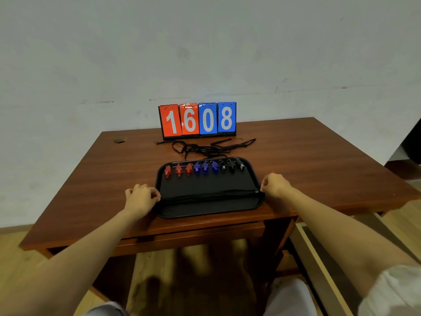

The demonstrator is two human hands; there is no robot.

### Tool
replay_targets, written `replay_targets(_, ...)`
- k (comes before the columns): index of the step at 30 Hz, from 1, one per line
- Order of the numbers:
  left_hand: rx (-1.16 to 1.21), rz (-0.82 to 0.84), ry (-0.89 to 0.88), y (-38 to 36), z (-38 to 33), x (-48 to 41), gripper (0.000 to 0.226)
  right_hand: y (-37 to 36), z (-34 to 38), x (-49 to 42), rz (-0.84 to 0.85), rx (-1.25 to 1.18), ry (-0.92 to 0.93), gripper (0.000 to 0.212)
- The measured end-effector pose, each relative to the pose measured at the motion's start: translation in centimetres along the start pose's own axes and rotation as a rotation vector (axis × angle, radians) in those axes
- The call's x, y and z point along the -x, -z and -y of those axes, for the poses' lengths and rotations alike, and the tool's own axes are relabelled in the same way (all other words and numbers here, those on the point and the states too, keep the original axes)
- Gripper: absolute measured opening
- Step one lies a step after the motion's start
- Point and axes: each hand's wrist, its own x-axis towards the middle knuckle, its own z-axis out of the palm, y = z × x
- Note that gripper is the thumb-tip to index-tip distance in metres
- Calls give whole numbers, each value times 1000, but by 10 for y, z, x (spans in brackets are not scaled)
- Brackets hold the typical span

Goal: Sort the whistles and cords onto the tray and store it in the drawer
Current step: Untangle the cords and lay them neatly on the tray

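lying beyond tray (206,185): loose cords (205,148), scoreboard (197,119)

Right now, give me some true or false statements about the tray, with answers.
1. Three red whistles lie at the row's left end on the tray. True.
2. The blue whistles sit at the right end. False: they are in the middle; black whistles are rightmost.
3. Left hand and right hand each pinch an end of the cord bundle across the tray. True.
4. Every cord is on the tray. False: loose cords lie tangled on the table behind it.
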Motion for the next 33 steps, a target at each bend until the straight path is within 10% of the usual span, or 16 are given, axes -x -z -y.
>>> replay_targets(22,-81,-28,-407,-24,-52,3,39,-21,47,4,17,156,474,32)
replay_targets(33,0,-52,-355,3,-108,-97,25,14,120,-81,-102,23,389,23)
